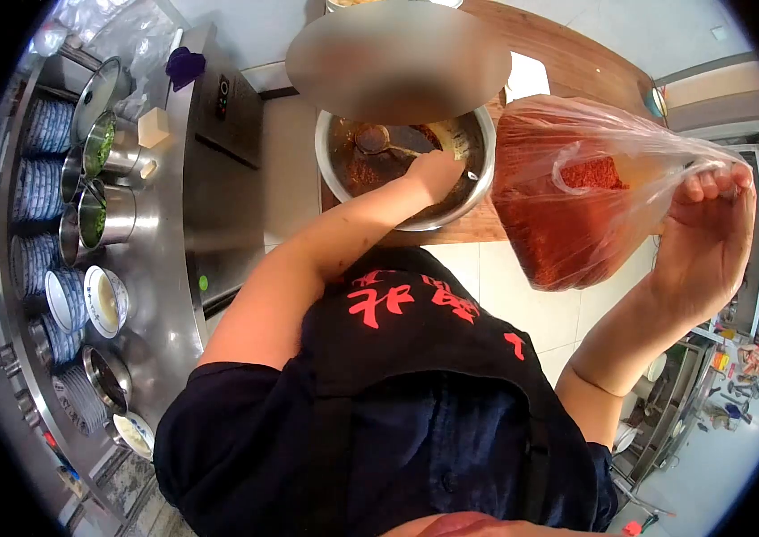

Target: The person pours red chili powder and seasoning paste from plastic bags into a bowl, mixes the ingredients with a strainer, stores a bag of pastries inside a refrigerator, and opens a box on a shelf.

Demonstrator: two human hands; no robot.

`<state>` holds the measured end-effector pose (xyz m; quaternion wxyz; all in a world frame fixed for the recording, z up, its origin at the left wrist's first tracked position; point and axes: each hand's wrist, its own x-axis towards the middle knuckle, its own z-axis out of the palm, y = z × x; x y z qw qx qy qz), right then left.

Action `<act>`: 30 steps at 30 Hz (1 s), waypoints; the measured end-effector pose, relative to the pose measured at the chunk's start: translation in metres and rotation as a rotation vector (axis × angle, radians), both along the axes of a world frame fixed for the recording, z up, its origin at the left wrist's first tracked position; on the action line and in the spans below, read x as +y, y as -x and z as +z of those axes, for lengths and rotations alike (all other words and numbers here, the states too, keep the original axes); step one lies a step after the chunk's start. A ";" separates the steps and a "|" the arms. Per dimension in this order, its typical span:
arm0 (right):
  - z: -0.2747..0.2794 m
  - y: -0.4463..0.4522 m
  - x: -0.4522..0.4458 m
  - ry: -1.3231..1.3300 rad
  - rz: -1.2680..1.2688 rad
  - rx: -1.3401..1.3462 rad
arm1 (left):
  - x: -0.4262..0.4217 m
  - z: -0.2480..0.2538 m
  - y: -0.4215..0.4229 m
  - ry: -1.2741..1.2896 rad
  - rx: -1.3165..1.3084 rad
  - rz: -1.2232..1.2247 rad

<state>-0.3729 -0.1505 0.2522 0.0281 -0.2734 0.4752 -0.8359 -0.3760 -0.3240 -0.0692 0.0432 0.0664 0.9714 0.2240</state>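
Note:
My left hand (436,175) is closed round the handle of a ladle (372,138). The ladle's bowl rests in dark red-brown sauce with chili bits, inside a large metal basin (325,161). Held up at the right, my right hand (711,201) grips the gathered neck of a clear plastic bag (567,192). Red chili powder or flakes fill much of this bag, which hangs beside the basin's right rim. A blurred oval hides the far part of the basin.
The basin stands on a wooden table (567,45). Along the left runs a steel counter (160,295) with metal pots of chopped greens (97,219), stacked blue-patterned bowls (39,210) and a bowl of pale liquid (106,302). Shelving (666,421) stands at the right.

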 end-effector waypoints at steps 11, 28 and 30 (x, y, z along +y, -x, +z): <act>-0.022 0.024 0.005 0.034 0.204 -0.118 | -0.058 0.048 -0.103 -0.231 0.315 -0.083; -0.043 0.020 -0.059 -0.048 0.391 -0.143 | -0.091 0.050 -0.159 -0.466 0.156 0.166; -0.040 0.013 -0.068 -0.066 0.370 -0.132 | -0.093 0.035 -0.150 -0.928 0.158 0.394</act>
